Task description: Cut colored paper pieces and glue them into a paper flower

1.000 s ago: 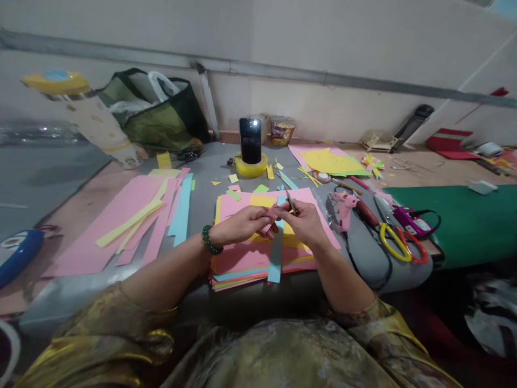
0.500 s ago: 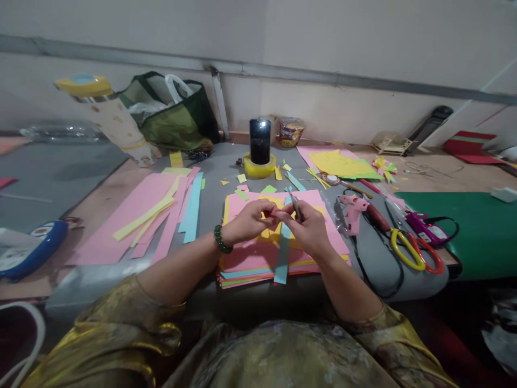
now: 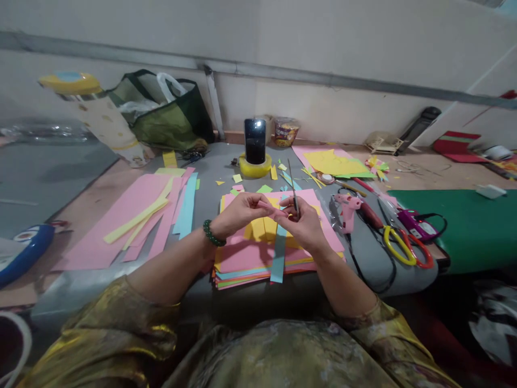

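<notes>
Here, left hand (image 3: 239,213) and right hand (image 3: 306,224) are pinching pink paper (image 3: 268,208), the latter also clasping slim tool (image 3: 293,186)

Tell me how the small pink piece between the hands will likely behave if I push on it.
The pink piece looks like thin paper, so it would probably bend rather than resist. Being small and narrow, it is likely very light. The left hand pinches one end, so a push at the other end might fold it near that grip.
</notes>
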Demonstrator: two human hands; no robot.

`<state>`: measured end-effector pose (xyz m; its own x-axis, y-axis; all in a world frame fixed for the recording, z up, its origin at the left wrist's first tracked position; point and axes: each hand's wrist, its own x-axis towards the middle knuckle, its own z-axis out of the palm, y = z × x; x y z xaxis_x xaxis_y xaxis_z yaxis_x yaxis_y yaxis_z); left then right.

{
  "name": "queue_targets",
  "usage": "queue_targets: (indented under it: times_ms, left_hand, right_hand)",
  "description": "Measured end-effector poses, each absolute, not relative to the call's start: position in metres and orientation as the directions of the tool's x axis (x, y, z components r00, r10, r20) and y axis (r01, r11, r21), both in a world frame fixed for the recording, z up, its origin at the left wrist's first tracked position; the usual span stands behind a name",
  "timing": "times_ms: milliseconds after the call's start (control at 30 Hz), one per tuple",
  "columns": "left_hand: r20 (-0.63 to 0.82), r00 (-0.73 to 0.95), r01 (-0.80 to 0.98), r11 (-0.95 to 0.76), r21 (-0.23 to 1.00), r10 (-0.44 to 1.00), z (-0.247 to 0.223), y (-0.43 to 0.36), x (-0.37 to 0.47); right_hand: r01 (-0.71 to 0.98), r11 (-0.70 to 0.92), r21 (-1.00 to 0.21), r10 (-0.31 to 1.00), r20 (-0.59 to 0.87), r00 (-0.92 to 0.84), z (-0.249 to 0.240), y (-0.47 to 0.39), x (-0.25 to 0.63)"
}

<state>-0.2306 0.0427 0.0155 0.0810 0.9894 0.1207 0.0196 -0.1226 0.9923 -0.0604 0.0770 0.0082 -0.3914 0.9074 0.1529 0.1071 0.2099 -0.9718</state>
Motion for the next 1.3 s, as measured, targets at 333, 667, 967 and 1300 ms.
queue_targets:
  times_ms: [333, 667, 967, 1300]
  left_hand:
    - [-0.101, 0.390, 0.268, -0.008, 0.963, 0.915, 0.023, 0.041, -0.239]
    - [-0.133, 0.101, -0.052, 0.139, 0.989, 0.986, 0.018, 0.050, -0.246]
    - [-0.219, 0.035, -0.258, 0.220, 0.941, 0.975, 0.021, 0.049, -0.239]
    - [-0.195, 0.128, -0.227, 0.220, 0.949, 0.972, 0.020, 0.046, -0.240]
  right_hand:
    - [0.273, 0.267, -0.924, 0.869, 0.109, -0.482, 0.008, 0.075, -0.054]
    - [0.354, 0.469, -0.809, 0.821, 0.251, -0.513, 0.024, 0.061, -0.016]
    - [0.414, 0.202, -0.888, 0.754, -0.129, -0.645, 0.024, 0.040, 0.016]
    - [0.382, 0.186, -0.905, 0.768, -0.108, -0.631, 0.020, 0.037, 0.015]
